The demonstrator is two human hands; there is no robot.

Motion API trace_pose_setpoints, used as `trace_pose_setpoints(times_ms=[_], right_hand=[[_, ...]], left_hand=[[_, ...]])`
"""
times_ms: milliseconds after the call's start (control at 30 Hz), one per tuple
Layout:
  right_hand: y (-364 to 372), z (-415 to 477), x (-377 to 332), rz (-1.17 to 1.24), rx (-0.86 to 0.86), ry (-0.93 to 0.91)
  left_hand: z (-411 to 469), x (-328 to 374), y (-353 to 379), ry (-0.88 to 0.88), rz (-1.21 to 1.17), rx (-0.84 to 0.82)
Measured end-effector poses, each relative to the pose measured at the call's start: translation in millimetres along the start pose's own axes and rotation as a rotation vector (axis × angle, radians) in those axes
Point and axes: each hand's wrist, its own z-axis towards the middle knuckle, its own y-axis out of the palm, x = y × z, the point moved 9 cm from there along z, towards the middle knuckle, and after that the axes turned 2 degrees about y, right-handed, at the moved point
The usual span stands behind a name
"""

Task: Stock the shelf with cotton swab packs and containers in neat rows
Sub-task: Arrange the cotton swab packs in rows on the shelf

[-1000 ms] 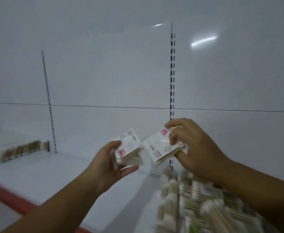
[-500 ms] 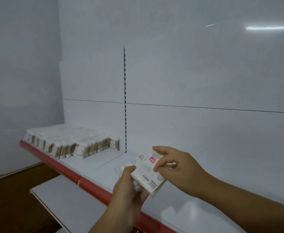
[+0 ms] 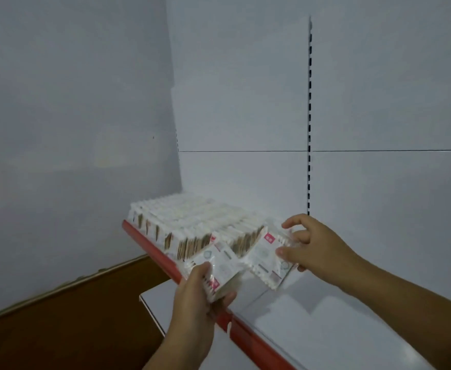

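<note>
My left hand grips a small stack of cotton swab packs over the shelf's red front edge. My right hand pinches one single swab pack, white with a pink label, tilted just right of the stocked rows. Several rows of swab packs stand upright on the white shelf at its left end, against the corner.
The shelf has a red front strip running down to the right. A lower white shelf juts out beneath it. A slotted upright runs up the white back panel. A brown floor lies at lower left.
The view has swung left and closer to the stocked rows. My hands have parted: the right hand now holds one pack apart from the stack in my left hand, beside the rows.
</note>
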Motion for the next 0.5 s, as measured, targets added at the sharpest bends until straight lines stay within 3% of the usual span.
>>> trace_pose_setpoints(times_ms=[200, 367, 500], right_hand=[[80.9, 86.1, 19.1, -0.367, 0.166, -0.148], [154.8, 141.0, 27.7, -0.800, 0.281, -0.267], [171.4, 144.3, 33.0, -0.809, 0.349, -0.287]], left_hand=[[76.7, 55.2, -65.9, -0.017, -0.197, -0.116], [119.7, 56.5, -67.2, -0.244, -0.196, -0.347], [137.6, 55.2, -58.4, -0.434, -0.218, -0.508]])
